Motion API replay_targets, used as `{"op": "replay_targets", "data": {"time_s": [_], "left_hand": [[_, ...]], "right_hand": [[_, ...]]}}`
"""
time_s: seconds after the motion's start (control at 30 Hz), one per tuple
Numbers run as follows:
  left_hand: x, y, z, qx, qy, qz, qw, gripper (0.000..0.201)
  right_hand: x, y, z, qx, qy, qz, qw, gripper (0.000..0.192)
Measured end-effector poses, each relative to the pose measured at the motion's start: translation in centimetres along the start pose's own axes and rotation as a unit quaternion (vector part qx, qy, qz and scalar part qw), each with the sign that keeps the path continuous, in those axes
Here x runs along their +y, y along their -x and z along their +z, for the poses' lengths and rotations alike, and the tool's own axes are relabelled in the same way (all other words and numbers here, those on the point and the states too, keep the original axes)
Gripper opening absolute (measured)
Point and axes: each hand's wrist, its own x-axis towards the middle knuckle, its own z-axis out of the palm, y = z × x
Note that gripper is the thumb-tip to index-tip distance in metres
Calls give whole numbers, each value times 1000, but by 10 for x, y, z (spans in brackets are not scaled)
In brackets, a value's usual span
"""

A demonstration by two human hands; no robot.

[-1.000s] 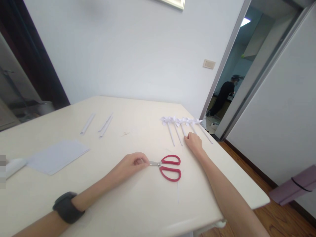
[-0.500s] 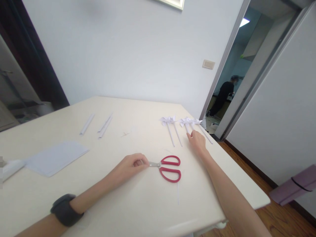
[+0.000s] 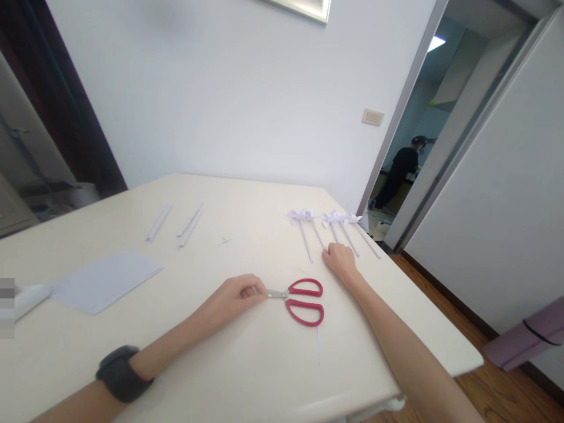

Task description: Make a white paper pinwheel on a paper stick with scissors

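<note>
White paper pinwheels (image 3: 331, 218) with folded heads and slim stems lie in a row along the right side of the tabletop (image 3: 264, 370), behind red-handled scissors (image 3: 286, 295) with their loops pointing right. The left hand (image 3: 241, 294) pinches the blades, forearm slanting in low; the right hand (image 3: 341, 259) curls at the middle stems, though I can't tell whether it grips one.

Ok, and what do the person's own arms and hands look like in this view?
The left hand and right hand are both ungloved, with no sleeves in view. The left wrist wears a wide, dark grey-to-black, watch-like band; any screen or marking on it is too unclear to make out. The right wrist shows nothing worn.
</note>
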Motion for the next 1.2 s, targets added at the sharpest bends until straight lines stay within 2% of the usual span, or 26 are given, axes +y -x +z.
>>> {"op": "replay_targets", "data": {"time_s": [0.17,0.33,0.53,0.63,0.7,0.83,0.9,1.0,1.2], "left_hand": [[4,2,-2,-6,-3,5,1000,20],[0,0,0,1,-7,3,1000,20],[3,1,-2,-2,-11,10,1000,20],[5,2,-2,-4,-14,14,1000,20],[3,2,-2,0,-18,15,1000,19],[-1,0,0,4,-24,17,1000,20],[-2,0,0,4,-25,19,999,19],[-2,0,0,2,-25,23,999,18],[-3,0,1,-1,-21,18,1000,19]], "right_hand": [[3,-2,0,-3,8,17,1000,30],[5,-3,1,4,8,34,999,30],[12,-1,-3,44,-3,41,998,30],[8,4,-10,82,-17,8,996,32],[1,8,-15,96,-33,-42,994,33],[-17,14,-19,77,-58,-159,983,31],[-21,15,-18,63,-62,-189,978,31],[-20,13,-15,57,-61,-192,978,30],[-10,9,-11,57,-56,-150,985,30]]}}
